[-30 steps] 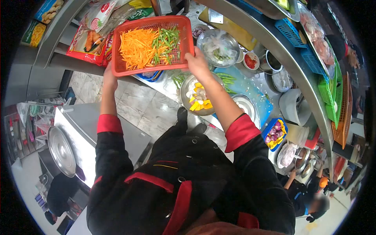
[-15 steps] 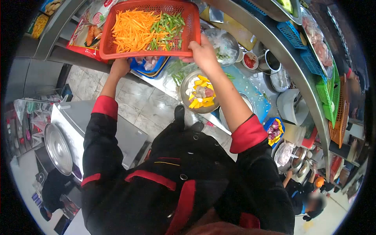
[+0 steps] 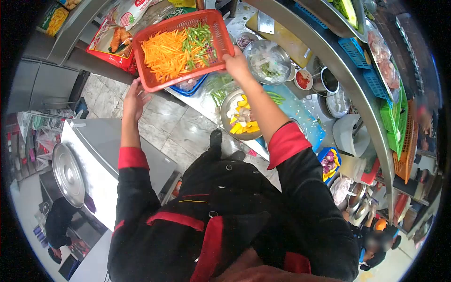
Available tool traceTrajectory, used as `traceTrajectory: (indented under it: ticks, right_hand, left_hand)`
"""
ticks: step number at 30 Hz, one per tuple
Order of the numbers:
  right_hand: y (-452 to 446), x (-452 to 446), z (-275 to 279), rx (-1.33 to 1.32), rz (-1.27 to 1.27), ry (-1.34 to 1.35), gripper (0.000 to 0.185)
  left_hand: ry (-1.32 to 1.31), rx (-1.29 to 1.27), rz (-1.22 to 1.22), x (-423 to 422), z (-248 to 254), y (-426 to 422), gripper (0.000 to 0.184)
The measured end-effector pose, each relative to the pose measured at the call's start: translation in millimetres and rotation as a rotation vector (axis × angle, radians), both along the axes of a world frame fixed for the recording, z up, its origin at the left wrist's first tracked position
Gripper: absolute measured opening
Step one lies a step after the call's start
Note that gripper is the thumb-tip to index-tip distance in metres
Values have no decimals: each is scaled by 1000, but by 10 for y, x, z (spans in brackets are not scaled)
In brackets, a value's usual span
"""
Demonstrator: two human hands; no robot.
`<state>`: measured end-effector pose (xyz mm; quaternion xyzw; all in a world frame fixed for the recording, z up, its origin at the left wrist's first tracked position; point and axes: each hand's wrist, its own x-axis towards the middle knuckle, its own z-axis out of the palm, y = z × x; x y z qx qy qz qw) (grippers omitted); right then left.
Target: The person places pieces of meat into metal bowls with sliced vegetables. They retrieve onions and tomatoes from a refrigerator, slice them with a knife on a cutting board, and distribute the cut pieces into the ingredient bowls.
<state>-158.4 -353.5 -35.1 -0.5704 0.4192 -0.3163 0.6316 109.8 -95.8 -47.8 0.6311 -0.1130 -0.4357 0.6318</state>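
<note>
A red plastic basket (image 3: 184, 78) holds orange carrot strips (image 3: 162, 54) and cut green pieces (image 3: 199, 44) that look like beans or peppers. My right hand (image 3: 238, 65) grips its right rim. Beside the lower left corner is my left hand (image 3: 135, 101), fingers apart and nothing in the palm; whether its fingertips touch the basket I cannot tell. The basket partly covers a blue tray (image 3: 199, 84) with plastic-wrapped contents. Below my right forearm, a metal bowl (image 3: 226, 113) holds yellow strips, white pieces and what looks like meat.
On the counter are a cleaver (image 3: 266, 22), a bowl with a plastic bag (image 3: 268, 61), a small red-filled bowl (image 3: 303, 79) and a blue cutting board (image 3: 305, 120). A steel shelf edge (image 3: 324, 51) arches on the right. A white appliance (image 3: 98, 160) stands left. Other people work in both lower corners.
The basket has come lower and tilted, its left end nearer me. My left hand has moved out from beneath it and opened. My right hand keeps its hold on the rim.
</note>
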Motion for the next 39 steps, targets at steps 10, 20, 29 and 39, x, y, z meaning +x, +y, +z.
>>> traceTrajectory:
  ticks: [10,20,29,39]
  right_hand:
    - [335,-769,506,143,188,-52,48]
    - [1806,-3361,1513,187,-133,-37,88]
    - [3210,-4637,3261,-150,-1156,-378,57]
    - [1571,-4419,3474,-307,-822,-246,79]
  left_hand:
    - [-362,-59,-235,-705,953,-3,54]
    - [-245,-243,-1084,-1810,1630,-405,49]
    - [299,-726,-1627,-3755,2013,-1413,43]
    - [7,-335,-1805,-4452,825,-1819,33]
